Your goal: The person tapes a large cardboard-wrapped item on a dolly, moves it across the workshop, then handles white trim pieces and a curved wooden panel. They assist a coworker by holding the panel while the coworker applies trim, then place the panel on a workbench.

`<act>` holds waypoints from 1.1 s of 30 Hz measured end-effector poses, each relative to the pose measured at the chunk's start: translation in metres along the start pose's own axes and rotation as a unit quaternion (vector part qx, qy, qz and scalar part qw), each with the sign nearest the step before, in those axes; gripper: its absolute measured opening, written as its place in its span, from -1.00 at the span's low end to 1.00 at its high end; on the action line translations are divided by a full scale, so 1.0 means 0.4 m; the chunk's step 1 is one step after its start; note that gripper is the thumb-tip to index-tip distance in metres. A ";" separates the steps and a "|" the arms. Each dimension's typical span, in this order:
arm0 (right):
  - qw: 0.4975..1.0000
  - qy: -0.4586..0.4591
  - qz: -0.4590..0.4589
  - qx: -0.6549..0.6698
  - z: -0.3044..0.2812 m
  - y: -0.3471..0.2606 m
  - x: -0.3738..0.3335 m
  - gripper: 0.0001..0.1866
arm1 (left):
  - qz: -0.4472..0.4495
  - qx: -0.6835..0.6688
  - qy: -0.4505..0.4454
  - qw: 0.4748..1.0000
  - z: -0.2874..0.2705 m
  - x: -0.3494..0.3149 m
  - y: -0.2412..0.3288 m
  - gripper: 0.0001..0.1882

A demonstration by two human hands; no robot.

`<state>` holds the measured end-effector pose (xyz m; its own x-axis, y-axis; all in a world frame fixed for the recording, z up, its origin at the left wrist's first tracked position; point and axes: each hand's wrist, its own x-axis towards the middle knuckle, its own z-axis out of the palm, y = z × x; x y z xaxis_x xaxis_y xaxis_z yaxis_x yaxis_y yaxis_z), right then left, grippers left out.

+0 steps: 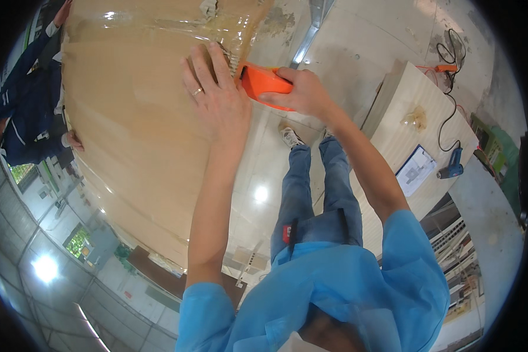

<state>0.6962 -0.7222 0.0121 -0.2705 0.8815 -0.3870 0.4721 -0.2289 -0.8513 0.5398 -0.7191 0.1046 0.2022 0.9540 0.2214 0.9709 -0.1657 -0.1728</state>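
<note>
A large brown cardboard sheet or box (135, 123) with shiny clear tape (176, 24) along its far part fills the left and middle. My left hand (223, 111), a ring on one finger, lies flat on the cardboard near its right edge, fingers stretched out. Close beside it, my right hand (305, 92) grips an orange tape dispenser (265, 83) and holds it against that edge. The dispenser's far side is partly hidden from view. Crumpled tape and ridged torn cardboard (233, 58) show just beyond my left fingertips.
Another person in dark clothes (35, 111) stands at the left, a hand (73, 141) at the cardboard's edge. To the right, a pale table (378, 149) bears a clipboard (415, 170), a blue corded heat gun (452, 165) and a yellowish translucent lump (415, 119). A metal bar (311, 35) stands beyond.
</note>
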 end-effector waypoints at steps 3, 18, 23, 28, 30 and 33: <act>0.983 0.046 -0.006 -0.175 -0.001 -0.047 0.001 -0.28 | -0.053 -0.086 -0.004 0.995 -0.021 -0.011 0.007 -0.21; 0.967 -0.031 -0.172 0.188 -0.211 0.003 -0.280 -0.47 | -0.319 -0.742 -0.303 0.506 -0.122 -0.080 -0.037 -0.76; 0.972 -0.050 -0.126 0.194 -0.229 -0.032 -0.271 -0.40 | -0.299 -0.678 -0.240 0.627 -0.126 -0.024 -0.065 -0.82; 0.987 -0.005 -0.074 0.143 -0.232 -0.054 -0.229 -0.35 | -0.213 -0.420 -0.006 0.882 -0.098 0.084 -0.097 -0.82; 0.993 -0.018 -0.071 0.094 -0.237 -0.062 -0.193 -0.35 | -0.245 -0.381 0.016 0.891 -0.080 0.102 -0.095 -0.82; 0.994 -0.016 -0.095 0.059 -0.232 -0.057 -0.136 -0.36 | -0.214 -0.308 0.021 0.927 -0.052 0.100 -0.079 -0.76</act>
<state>0.7781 -0.7266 0.0853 -0.3733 0.9001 -0.2247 0.3093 -0.1076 -0.9449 0.5197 -0.6810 0.1389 -0.2261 0.9569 0.1822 0.8500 0.1024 0.5168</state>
